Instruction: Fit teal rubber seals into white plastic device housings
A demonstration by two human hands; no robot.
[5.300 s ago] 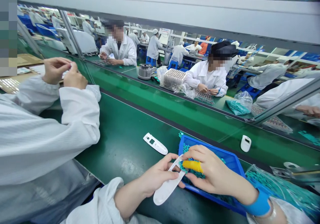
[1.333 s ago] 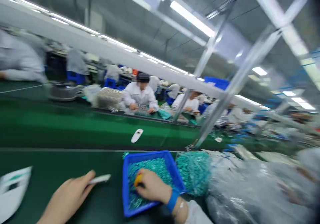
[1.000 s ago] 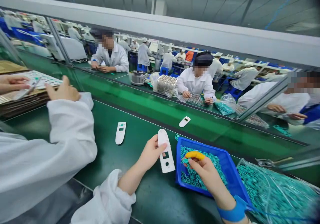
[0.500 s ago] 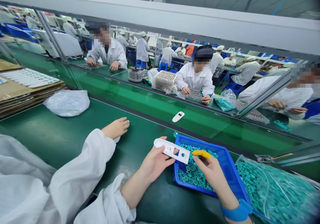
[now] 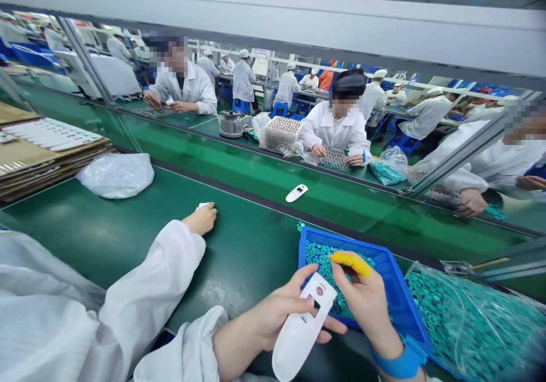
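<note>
While gripped in the left hand (image 5: pixel 277 316), a white plastic casing (image 5: pixel 301 336) tilted nearly upright above the green tabletop (image 5: pixel 243 262), its narrow rounded end down and its wider end up, with a small round hole and a rectangular window cut through near the top. Left fingers (image 5: pixel 330 326) curled behind the casing, thumb across its front: clamped on it from both sides.

Just beside the casing's upper end, the right hand (image 5: pixel 362 297), raised over a blue plastic tray (image 5: pixel 394 279), with a yellow finger cot (image 5: pixel 350 264) on the forefinger and a blue wristband (image 5: pixel 398 359) at the wrist. Right fingers slightly apart; anything pinched between them too small to tell. Below them, small teal rubber rings (image 5: pixel 326 268) heaped in the tray.

Against the tray's far right edge, a clear plastic bag (image 5: pixel 473 319) packed with more teal rings. Well off to the left, a co-worker's hand (image 5: pixel 200 218) on the tabletop, out of a white sleeve (image 5: pixel 149 274); beyond it, a crumpled white plastic bag (image 5: pixel 115 175) and a stack of cardboard sheets (image 5: pixel 42 169). Farther off on a second green bench, a smaller white casing (image 5: pixel 296 193) lying flat, and a seated co-worker in a white coat (image 5: pixel 336 129) with both hands at a tray of metal parts (image 5: pixel 335 158).
</note>
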